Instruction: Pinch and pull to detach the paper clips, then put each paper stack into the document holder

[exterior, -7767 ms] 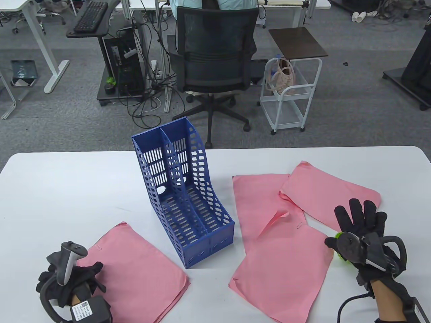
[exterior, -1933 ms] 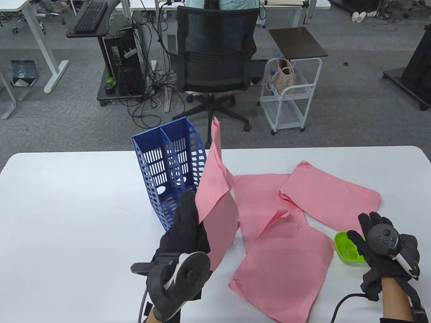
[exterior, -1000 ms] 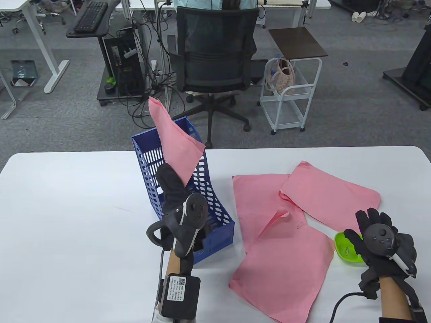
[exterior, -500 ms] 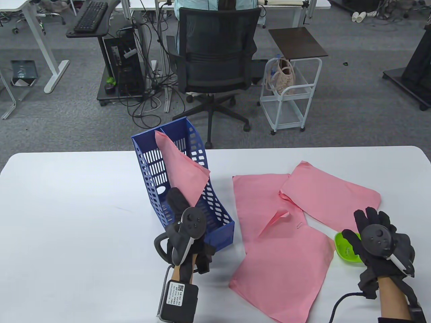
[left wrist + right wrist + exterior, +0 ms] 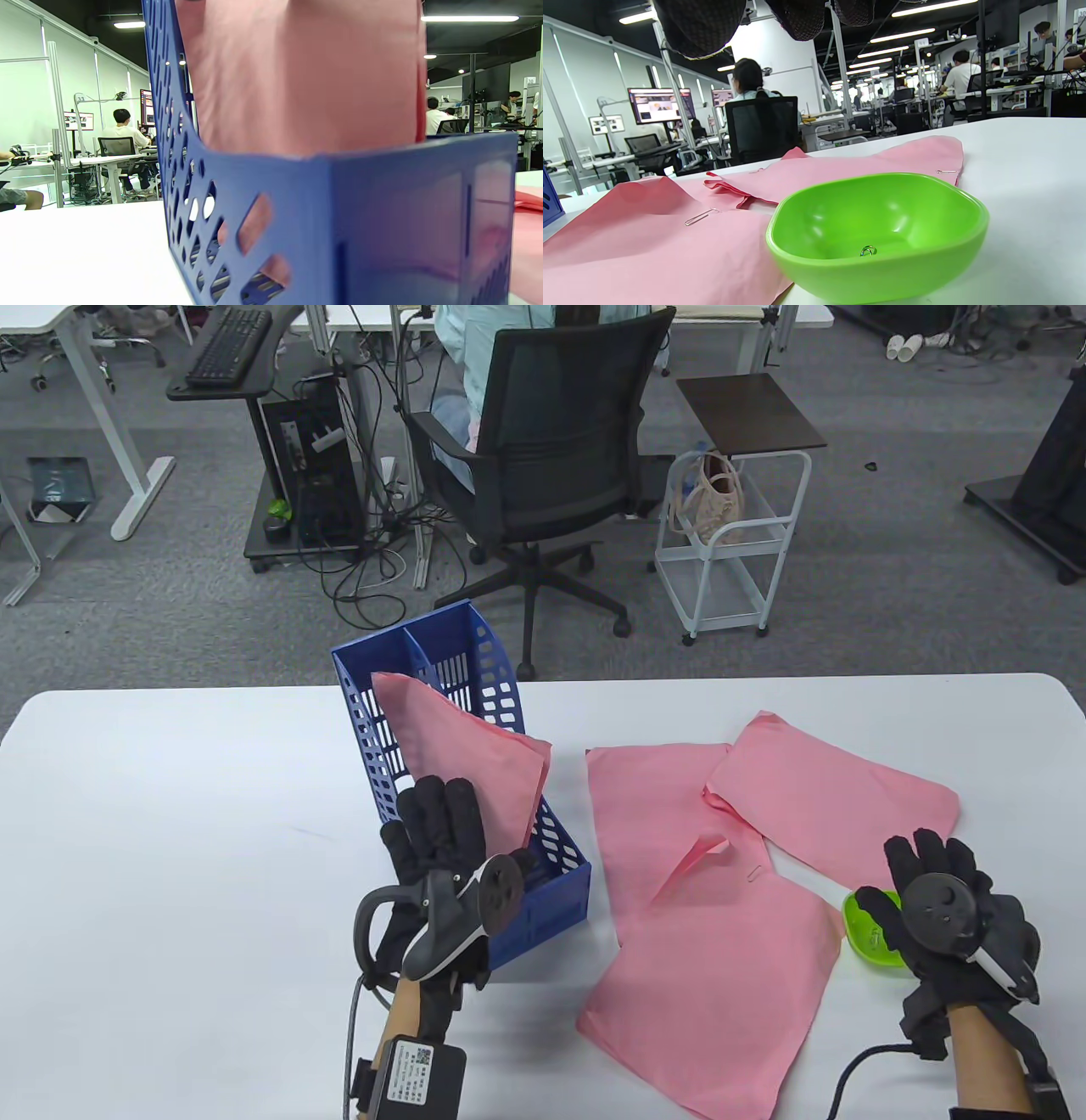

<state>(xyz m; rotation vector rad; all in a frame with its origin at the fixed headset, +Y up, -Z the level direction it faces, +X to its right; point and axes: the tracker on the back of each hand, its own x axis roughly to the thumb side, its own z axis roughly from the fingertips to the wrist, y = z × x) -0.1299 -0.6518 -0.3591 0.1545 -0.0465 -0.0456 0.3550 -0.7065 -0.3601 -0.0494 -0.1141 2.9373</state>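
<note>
You've moved the pink paper stack (image 5: 475, 755) off the counter (image 5: 170, 814) and into the blue document holder (image 5: 560, 891), where it leans in the right compartment. Your left hand (image 5: 441, 848) has let go, its fingers (image 5: 445, 814) now spread. Your right hand (image 5: 942, 916) has slid back, uncovering the green bowl (image 5: 865, 937).
</note>
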